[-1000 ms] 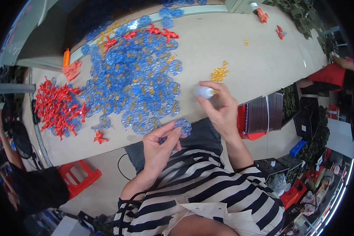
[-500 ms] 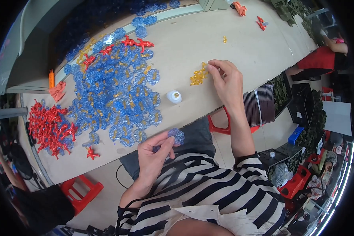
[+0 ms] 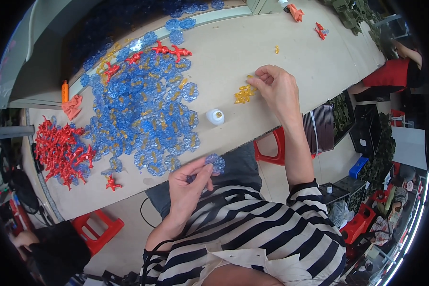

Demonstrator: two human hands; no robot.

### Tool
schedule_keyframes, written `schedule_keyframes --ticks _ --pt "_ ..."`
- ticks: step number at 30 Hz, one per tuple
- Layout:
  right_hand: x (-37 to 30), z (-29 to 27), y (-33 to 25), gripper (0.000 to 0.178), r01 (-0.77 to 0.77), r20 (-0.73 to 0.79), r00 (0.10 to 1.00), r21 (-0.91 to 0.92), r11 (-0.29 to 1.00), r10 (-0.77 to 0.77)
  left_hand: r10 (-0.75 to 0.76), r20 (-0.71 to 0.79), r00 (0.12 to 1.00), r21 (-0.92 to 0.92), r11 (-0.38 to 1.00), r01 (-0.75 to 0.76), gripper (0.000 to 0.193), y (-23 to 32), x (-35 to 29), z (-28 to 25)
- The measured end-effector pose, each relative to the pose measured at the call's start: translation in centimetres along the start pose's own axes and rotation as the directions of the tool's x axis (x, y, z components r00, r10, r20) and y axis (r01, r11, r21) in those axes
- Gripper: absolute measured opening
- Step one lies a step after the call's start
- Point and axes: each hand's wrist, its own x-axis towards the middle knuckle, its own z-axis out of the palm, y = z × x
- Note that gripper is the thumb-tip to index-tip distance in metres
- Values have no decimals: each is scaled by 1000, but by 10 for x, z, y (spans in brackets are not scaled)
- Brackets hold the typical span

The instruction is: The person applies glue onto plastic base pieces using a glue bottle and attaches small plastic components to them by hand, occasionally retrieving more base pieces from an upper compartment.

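A white bottle (image 3: 215,117) stands upright on a pale table (image 3: 233,52), its nozzle pointing up. Nearer the person than the bottle, the left hand (image 3: 189,185) pinches a clear blue disc (image 3: 216,164) between thumb and fingers; another bluish bit (image 3: 190,179) shows among those fingers. Right of the bottle and farther off, the right hand (image 3: 277,88) reaches over the table with thumb and forefinger brought close together. A yellow piece (image 3: 250,76) shows at their tips, though I cannot tell whether it is gripped. Just beside that hand, also right of and beyond the bottle, lies a small yellow pile (image 3: 243,95). Left of the bottle spreads a broad heap of blue discs (image 3: 140,114), many with yellow centres; at the far left of the bottle is a red pile of figures (image 3: 59,150).
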Motion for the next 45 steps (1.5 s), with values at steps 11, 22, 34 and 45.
schedule_keyframes --ticks 11,22,34,45 --pt "-54 -16 -17 13 -25 77 997 413 910 -8 26 -24 999 -25 999 -27 24 1 2 -1" --pt "-121 10 -47 22 333 81 911 437 836 -405 66 -57 996 -13 998 -67 24 -2 0 -2" --pt "-121 12 -50 22 388 127 880 363 847 -457 156 -86 984 76 986 -150 24 -1 -3 2" --pt "-118 6 -46 28 386 164 858 417 823 -486 76 -7 997 -27 997 -76 21 -3 -2 -3"
